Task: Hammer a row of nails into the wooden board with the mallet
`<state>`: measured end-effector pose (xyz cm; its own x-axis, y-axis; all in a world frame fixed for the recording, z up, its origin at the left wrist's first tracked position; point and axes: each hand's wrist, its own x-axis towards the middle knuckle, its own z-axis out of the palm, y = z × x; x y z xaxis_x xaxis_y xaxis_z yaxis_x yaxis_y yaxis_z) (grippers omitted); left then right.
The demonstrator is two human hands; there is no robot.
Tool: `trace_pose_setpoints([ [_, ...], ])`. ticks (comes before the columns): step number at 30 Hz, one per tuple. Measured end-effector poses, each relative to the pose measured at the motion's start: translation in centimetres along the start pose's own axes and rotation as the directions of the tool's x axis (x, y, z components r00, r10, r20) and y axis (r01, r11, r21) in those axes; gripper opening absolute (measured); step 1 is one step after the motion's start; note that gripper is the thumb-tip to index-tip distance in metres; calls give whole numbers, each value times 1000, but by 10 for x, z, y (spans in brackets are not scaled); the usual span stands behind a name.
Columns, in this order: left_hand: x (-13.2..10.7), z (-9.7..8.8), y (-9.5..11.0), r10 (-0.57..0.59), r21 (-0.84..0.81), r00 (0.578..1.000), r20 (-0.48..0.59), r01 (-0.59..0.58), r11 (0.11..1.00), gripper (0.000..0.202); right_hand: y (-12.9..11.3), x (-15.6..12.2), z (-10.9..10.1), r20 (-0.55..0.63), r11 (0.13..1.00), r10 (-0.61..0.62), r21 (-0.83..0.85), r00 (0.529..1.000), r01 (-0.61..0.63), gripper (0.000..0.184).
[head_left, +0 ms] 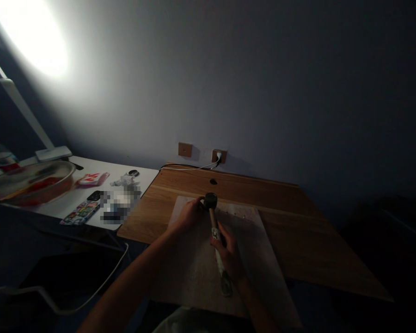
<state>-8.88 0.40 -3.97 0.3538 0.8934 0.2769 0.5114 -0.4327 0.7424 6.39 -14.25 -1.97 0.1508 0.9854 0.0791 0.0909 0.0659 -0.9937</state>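
Note:
A hammer point(213, 222) with a dark, thick head and a wooden handle partly wrapped in a pale covering is gripped by my right hand point(229, 254). Its head covers part of a pale wooden board point(194, 273) beneath. My left hand point(191, 212) rests at the far left part of the board, its fingertips drawn together right beside the hammer head. What those fingertips pinch, if anything, is hidden or too small to see. To the right of the hammer head, several small bright points, perhaps nails, stand in a row near the board's far edge.
The board lies on a wooden desk point(319, 245) against the wall. A white table point(100, 162) at left holds a clear basin point(64, 189), a bottle point(2, 157), a patterned phone point(80, 212) and a lamp point(27, 106). Cables run to the wall socket point(219, 156).

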Motion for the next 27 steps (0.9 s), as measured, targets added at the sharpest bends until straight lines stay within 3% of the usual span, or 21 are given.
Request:
trace_pose_setpoints([
  [8,1,2,-2,-32,-11,999,2,32,999,51,2,1,0,26,999,16,-52,1000,-15,56],
  [14,2,3,-10,16,2,1000,20,-16,1000,50,-2,2,-4,-1,998,63,15,998,-63,57],
  [17,-2,0,-7,88,75,996,-3,-87,993,47,-9,4,-18,-52,994,99,54,994,-96,55],
  [19,-8,-2,3,200,161,980,6,-199,967,41,-14,5,-31,-94,992,100,82,991,-92,52],
  [21,-18,-2,20,345,221,930,126,-365,904,33,-19,6,-44,-138,990,104,108,985,-89,49],
  [25,-38,5,57,542,198,709,451,-672,714,21,-24,5,-61,-203,986,148,110,968,-128,52],
  [27,-45,12,69,562,224,651,511,-732,644,15,-23,3,-65,-207,983,166,107,964,-147,54],
])
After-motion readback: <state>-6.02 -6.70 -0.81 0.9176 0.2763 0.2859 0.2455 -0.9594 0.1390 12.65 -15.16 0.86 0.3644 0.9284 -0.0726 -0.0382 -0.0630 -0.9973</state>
